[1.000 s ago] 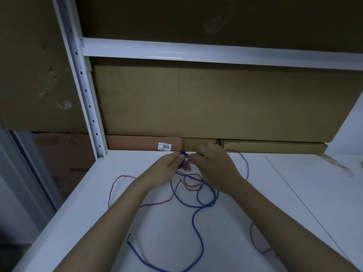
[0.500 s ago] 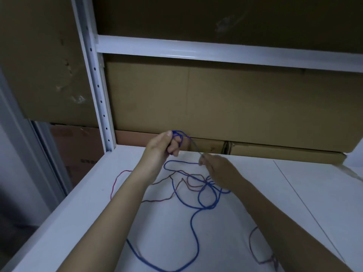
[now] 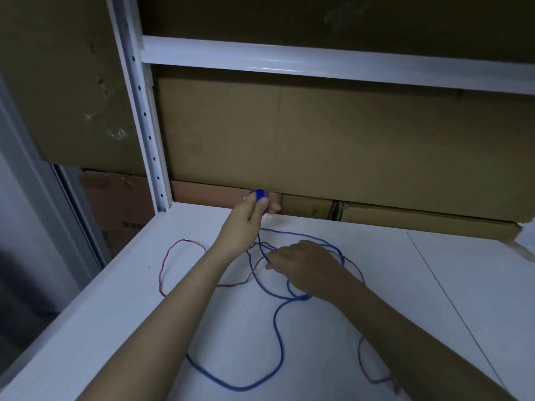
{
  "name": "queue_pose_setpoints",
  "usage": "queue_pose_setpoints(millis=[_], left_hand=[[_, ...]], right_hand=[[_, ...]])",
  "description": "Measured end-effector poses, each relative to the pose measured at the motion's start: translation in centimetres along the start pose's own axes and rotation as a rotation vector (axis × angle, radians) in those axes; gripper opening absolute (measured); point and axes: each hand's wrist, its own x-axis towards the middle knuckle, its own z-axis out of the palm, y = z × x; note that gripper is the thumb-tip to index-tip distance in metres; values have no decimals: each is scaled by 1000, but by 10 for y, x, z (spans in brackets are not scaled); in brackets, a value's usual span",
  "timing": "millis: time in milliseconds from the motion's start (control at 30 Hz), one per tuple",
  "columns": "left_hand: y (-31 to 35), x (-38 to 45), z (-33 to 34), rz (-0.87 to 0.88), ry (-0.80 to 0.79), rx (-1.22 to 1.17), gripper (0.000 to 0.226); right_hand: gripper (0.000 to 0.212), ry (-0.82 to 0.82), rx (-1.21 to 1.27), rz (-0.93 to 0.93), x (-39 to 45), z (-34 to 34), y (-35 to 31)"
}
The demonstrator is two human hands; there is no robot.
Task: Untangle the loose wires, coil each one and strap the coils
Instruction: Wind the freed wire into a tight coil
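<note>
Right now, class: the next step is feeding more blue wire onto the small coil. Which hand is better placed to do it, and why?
The right hand. It lies low on the tangled blue wire, while the left hand is raised, gripping the small blue coil.

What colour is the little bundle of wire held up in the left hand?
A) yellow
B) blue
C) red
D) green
B: the left hand pinches a small blue coil, and the blue wire trails down from it across the white shelf.
</note>
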Motion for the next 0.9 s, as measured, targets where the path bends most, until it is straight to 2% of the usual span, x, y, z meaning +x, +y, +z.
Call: queue_pose_setpoints(millis=[67,133,167,200,233,300,367,500,600,700,900], left_hand=[[-6,-2,-2,28,-137,183,31],[-14,-7,-5,38,-266,333,31],[-17,-10,-7,27,-314,365,29],[-19,-13,-8,4,-352,365,26],[-20,-17,-10,-21,-383,338,25],[-17,-23,-12,-40,-436,244,31],[-11,-28,-14,-42,-477,142,39],[2,-33,-19,-66,-528,-21,37],[8,-35,-23,-78,-522,-194,32],[11,-36,-26,-75,-402,-375,29],[10,-35,-25,-133,-209,-555,31]], right_hand=[[11,109,-24,-41,-2,-10,2],[10,125,-99,-43,-5,-19,8],[8,135,-139,-43,-6,-22,14],[14,147,-166,-20,-7,-26,18],[16,182,-170,-6,-8,-29,25],[6,245,-170,16,-6,-36,36],[19,272,-193,56,-1,-41,42],[32,106,-269,94,12,-42,43],[24,-2,-82,179,21,-36,37],[21,56,313,320,20,-22,26],[19,82,522,470,19,12,2]])
